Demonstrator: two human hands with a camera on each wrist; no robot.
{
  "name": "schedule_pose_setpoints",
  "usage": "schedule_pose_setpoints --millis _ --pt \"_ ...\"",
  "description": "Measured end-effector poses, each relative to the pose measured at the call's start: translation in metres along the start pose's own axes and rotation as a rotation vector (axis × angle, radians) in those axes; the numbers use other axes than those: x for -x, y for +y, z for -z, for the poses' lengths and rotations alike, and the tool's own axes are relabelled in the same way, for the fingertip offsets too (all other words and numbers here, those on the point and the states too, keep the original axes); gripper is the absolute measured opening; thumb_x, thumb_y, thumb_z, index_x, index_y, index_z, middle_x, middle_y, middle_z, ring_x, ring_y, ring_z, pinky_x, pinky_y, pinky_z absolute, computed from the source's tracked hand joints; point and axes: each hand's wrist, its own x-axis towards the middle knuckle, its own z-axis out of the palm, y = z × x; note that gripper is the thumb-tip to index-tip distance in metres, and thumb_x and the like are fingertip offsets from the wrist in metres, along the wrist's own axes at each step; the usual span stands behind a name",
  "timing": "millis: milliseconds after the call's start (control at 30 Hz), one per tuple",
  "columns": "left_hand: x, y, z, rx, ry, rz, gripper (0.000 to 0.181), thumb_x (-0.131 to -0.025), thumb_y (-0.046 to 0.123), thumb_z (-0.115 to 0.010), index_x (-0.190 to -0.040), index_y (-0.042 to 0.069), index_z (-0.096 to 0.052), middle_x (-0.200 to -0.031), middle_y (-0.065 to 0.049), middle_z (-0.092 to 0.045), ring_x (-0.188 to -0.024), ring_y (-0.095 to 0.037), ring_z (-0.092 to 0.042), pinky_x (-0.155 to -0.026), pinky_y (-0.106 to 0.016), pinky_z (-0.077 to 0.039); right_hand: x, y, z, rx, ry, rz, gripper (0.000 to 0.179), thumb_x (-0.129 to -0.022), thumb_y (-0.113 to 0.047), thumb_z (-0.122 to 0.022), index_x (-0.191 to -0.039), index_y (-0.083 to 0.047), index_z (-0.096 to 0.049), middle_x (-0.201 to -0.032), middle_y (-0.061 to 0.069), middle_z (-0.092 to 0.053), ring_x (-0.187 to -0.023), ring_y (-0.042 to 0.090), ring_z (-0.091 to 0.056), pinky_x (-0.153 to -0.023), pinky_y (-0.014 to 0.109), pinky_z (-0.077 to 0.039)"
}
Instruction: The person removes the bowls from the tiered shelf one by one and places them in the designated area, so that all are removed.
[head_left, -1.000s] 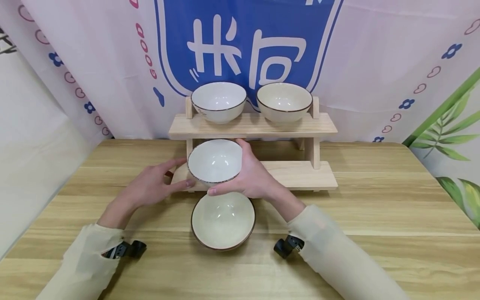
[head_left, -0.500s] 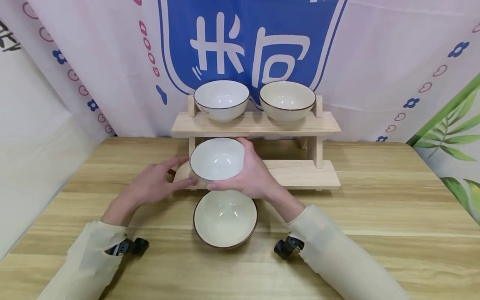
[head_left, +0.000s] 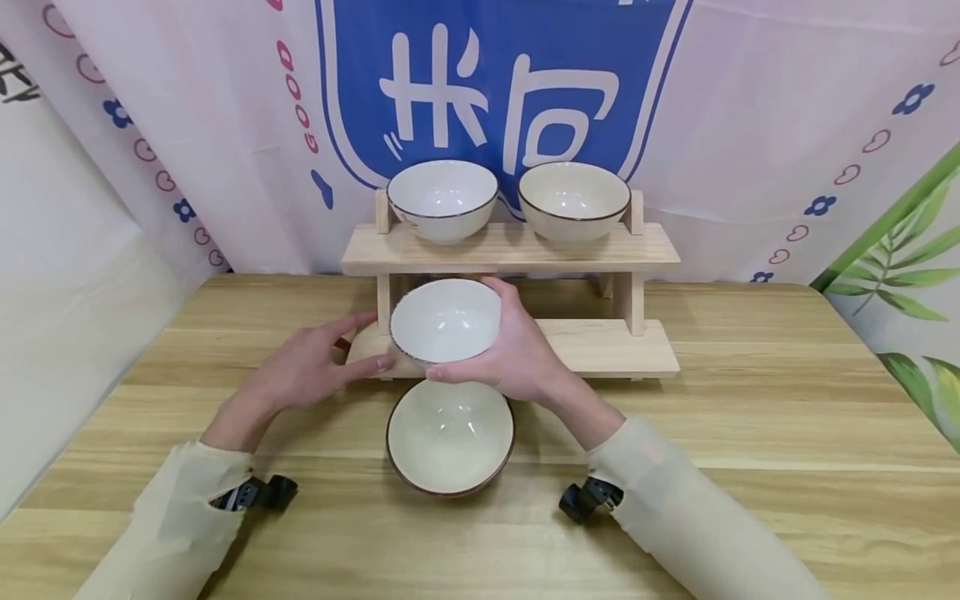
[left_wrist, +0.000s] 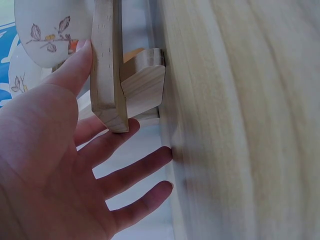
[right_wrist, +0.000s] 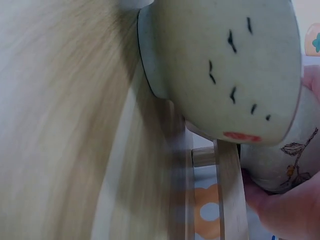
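A wooden two-tier stand (head_left: 607,348) stands on the table. My right hand (head_left: 525,354) grips a white speckle-rimmed bowl (head_left: 446,321) by its right side, thumb in front and fingers behind, at the left part of the lower shelf. In the right wrist view, a branch pattern shows on this bowl (right_wrist: 295,160). My left hand (head_left: 303,367) pinches the lower shelf's left end; the left wrist view has the thumb (left_wrist: 75,70) on one face of the board and a finger at the other. A brown-rimmed cream bowl (head_left: 450,437) sits upright on the table before the stand.
On the upper shelf are a white bowl (head_left: 442,200) at left and a cream bowl (head_left: 574,200) at right. A printed curtain (head_left: 750,125) hangs right behind the stand. The wooden table (head_left: 750,400) spreads out to both sides.
My right hand has shifted the white bowl a little to the right along the lower shelf. The left hand keeps its place at the shelf end, and the other bowls stay put.
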Motion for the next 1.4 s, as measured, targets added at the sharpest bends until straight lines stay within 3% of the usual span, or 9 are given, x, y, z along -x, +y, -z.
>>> schedule_pose_setpoints --millis 400,767,1100,1400 --pt "0.0 0.0 0.001 -0.002 -0.005 -0.006 0.09 -0.097 0.068 -0.065 -0.165 0.014 -0.039 -0.146 -0.026 -0.063 -0.118 -0.038 -0.07 -0.09 -0.052 -0.06 0.016 0.005 0.024 -0.042 0.016 0.028 0.126 -0.068 -0.025 -0.101 -0.165 -0.017 -0.022 -0.153 0.007 -0.049 -0.13 0.029 -0.063 -0.11 0.048 -0.053" --pt "0.001 0.002 0.001 -0.006 -0.009 0.004 0.093 -0.096 0.071 -0.064 -0.165 0.015 -0.038 -0.15 -0.027 -0.06 -0.122 -0.039 -0.068 -0.093 -0.055 -0.059 0.043 0.004 0.052 0.024 0.03 0.026 0.128 -0.066 -0.025 -0.103 -0.165 -0.018 -0.023 -0.157 0.007 -0.046 -0.134 0.031 -0.06 -0.112 0.05 -0.052" --pt "0.001 0.002 0.0 -0.009 -0.002 -0.001 0.092 -0.096 0.07 -0.064 -0.165 0.014 -0.039 -0.147 -0.027 -0.062 -0.121 -0.04 -0.069 -0.092 -0.054 -0.059 0.065 0.018 0.075 0.069 0.049 0.044 0.125 -0.067 -0.023 -0.103 -0.165 -0.017 -0.025 -0.156 0.01 -0.047 -0.133 0.034 -0.061 -0.111 0.05 -0.051" --pt "0.0 0.002 0.0 -0.002 -0.008 0.009 0.093 -0.096 0.071 -0.064 -0.165 0.014 -0.039 -0.145 -0.027 -0.063 -0.12 -0.039 -0.068 -0.088 -0.051 -0.06 0.084 0.03 0.094 0.064 0.005 0.055 0.121 -0.069 -0.019 -0.101 -0.164 -0.015 -0.026 -0.157 0.009 -0.046 -0.134 0.035 -0.059 -0.105 0.046 -0.055"
